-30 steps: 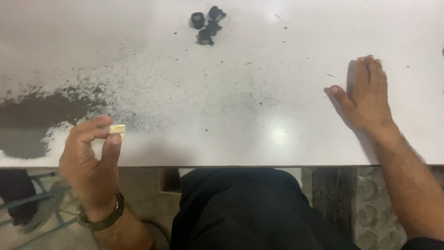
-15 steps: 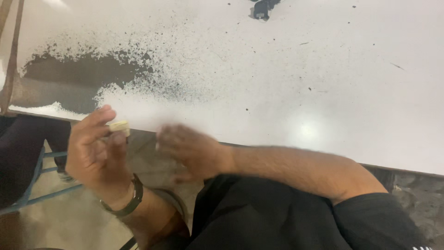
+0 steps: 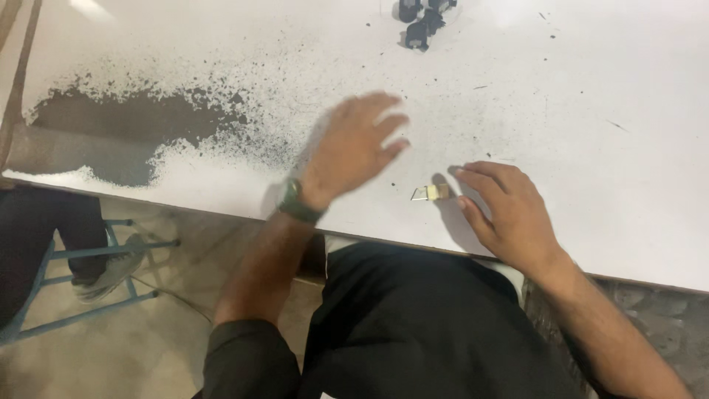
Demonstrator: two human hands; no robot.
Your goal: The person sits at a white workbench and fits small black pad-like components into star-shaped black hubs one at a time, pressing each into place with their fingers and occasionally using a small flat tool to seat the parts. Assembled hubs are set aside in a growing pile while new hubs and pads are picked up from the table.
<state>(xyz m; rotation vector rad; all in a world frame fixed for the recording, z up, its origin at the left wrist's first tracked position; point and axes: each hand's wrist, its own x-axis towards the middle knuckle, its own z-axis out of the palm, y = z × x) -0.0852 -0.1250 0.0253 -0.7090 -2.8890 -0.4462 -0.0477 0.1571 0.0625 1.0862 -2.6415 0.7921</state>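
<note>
Head view: small metal piece (image 3: 430, 193) lies just beside right hand (image 3: 509, 214) fingers (image 3: 473, 174)

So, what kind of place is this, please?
Probably a workshop or small assembly bench, not a home. The white table has worn paint and dark specks, small black parts lie at its far edge, and the right hand rests beside a tiny metal piece.

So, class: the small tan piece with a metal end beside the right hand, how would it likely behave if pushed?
The small tan piece lies flat on the smooth white table, so it would probably slide, not roll. It looks tiny, likely light. Its metal end suggests stiffness.
</note>
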